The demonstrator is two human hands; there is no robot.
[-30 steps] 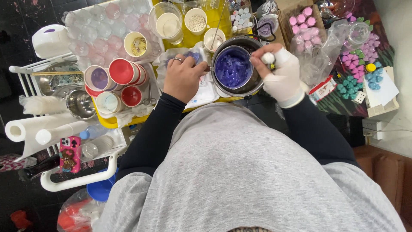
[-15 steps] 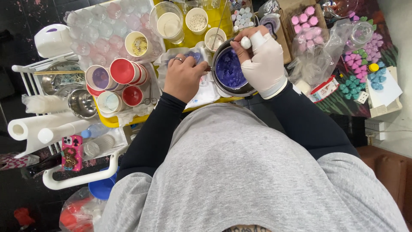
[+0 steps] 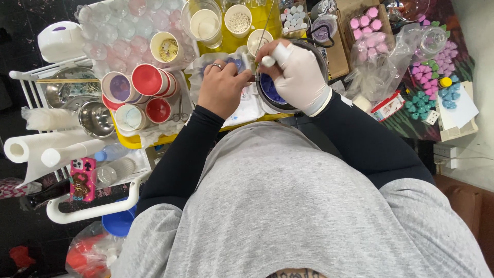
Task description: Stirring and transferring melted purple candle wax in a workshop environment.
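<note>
Head view looks down over my grey top onto a crowded desk (image 3: 411,128), with a yellow tray (image 3: 134,141) across its middle. Largest thing in play is the dark bowl (image 3: 278,105) of purple stuff (image 3: 267,87), sitting at the near edge of the tray just in front of me. My right hand (image 3: 301,77), in a white glove, lies across the bowl's top, its fingers curled tight around a small white piece (image 3: 268,61); what exactly that piece is, I cannot tell. My left hand (image 3: 222,87), bare with a ring, is just beside the bowl's left rim, resting on a white cloth (image 3: 247,110), fingers bent narrow and pinching toward the rim; whether they grip anything is hidden.

I judge the main risk is the bowl: it sits at the tray's near edge, so a hard push from my gloved hand could tip purple onto the cloth or my lap. Red cups (image 3: 149,82) stand stacked near my left wrist, and a careless elbow could topple them. A slip of my glove could drop the white piece into the purple.
</note>
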